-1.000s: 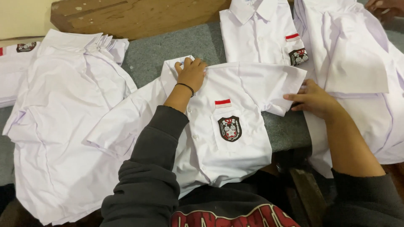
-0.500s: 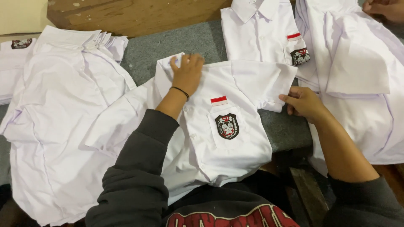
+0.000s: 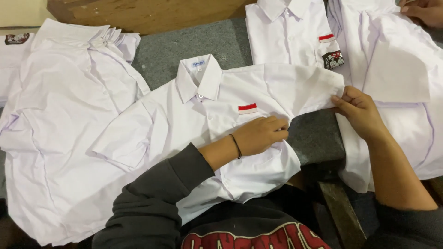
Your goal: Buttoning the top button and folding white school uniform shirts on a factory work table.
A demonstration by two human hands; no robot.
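While the left hand (image 3: 260,134) lies flat, fingers together, mid-frame on the white shirt (image 3: 221,138), the right hand (image 3: 360,113) pinching the sleeve (image 3: 304,90) should pull it taut imo.

Open grey mat (image 3: 194,44) shows only in a far strip between the left shirt stack (image 3: 60,115) and the far shirt (image 3: 288,34) — and a small patch right of the middle shirt (image 3: 184,120). Elsewhere shirts crowd edge to edge; another person's hand (image 3: 424,10) sits far right.
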